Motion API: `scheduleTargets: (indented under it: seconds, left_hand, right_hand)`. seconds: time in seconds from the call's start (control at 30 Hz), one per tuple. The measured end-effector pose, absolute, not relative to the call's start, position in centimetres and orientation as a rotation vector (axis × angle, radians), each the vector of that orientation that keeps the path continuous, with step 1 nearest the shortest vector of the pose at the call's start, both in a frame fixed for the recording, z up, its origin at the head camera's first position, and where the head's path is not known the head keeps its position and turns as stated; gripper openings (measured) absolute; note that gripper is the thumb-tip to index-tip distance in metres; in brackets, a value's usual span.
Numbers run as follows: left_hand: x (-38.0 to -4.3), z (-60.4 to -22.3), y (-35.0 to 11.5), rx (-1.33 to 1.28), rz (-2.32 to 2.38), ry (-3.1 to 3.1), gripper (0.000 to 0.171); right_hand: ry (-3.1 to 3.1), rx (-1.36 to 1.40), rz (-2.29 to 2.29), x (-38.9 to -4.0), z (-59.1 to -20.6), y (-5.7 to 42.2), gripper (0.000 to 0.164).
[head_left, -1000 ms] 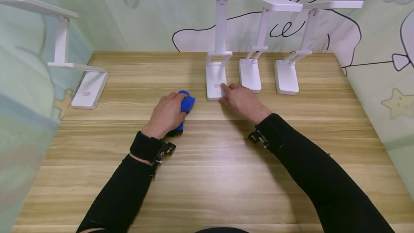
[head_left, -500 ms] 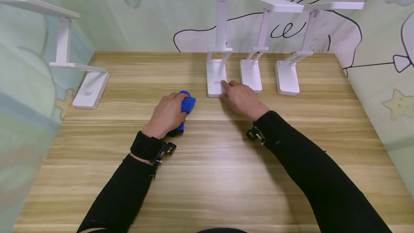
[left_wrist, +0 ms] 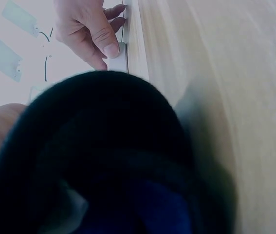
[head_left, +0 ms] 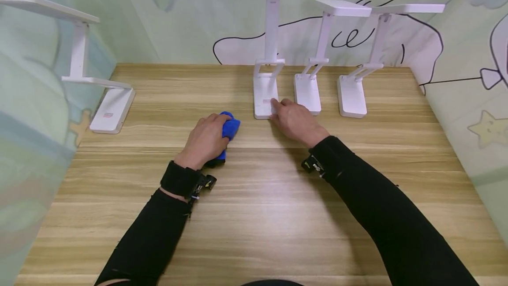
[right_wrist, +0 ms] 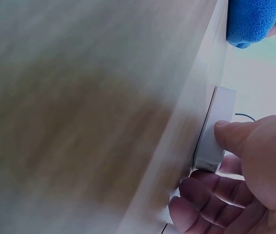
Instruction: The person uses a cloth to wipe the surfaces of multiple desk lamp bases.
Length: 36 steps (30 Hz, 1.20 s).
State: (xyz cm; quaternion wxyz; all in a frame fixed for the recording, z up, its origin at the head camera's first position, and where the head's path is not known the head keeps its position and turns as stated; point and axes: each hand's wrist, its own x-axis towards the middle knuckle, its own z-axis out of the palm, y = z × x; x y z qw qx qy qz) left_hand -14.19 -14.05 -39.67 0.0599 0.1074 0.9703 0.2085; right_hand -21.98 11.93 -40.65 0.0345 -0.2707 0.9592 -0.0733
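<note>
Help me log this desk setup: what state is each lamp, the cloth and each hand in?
Leftmost desk lamp: unfolded, standing
Second desk lamp from left: unfolded, standing
Third desk lamp from left: unfolded, standing
Rightmost desk lamp: unfolded, standing
All lamps: lit or unlit, cannot tell
Blue cloth: bunched
Left hand: holding blue cloth
Right hand: gripping second lamp's base

In the head view, the left edge crops the upper-left lamp [head_left: 80,50]; the left fingers [head_left: 218,120] partly hide the blue cloth [head_left: 231,128].
</note>
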Motion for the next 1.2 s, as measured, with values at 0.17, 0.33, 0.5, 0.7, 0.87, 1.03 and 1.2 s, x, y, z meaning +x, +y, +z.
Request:
scheduleTargets:
  seconds: [0.17,0.33,0.5,0.7,0.87,1.03,1.2]
  left_hand:
    - [-14.4,-39.7,-14.2,0.289,0.674,2.919,0.058]
    - [-15.1,-39.8,-14.5,0.198,0.763,2.9,0.058]
    - [-15.9,-39.6,-14.1,0.105,0.914,2.901,0.061]
    - [-16.7,-39.4,-13.1,-0.112,1.279,2.776,0.063]
    - [-16.8,-39.3,-11.5,-0.177,1.674,2.491,0.064]
    - [-15.9,-39.3,-9.6,-0.025,1.974,2.112,0.06]
    - [-15.2,-39.5,-9.8,0.176,2.036,2.014,0.044]
  right_hand:
    - [2.921,-0.818,-0.244,-21.9,-40.4,12.2,0.061]
    - [2.879,-0.823,-0.295,-21.7,-39.8,12.7,0.069]
    - [2.897,-0.846,-0.381,-21.0,-39.4,13.2,0.066]
    - [2.879,-0.724,-0.728,-19.2,-39.1,11.9,0.048]
    - [2.636,-0.644,-1.133,-17.8,-38.5,10.0,0.057]
    - [2.362,-0.56,-1.372,-17.3,-38.8,9.2,0.075]
    - [2.386,-0.512,-1.415,-17.0,-39.6,9.9,0.076]
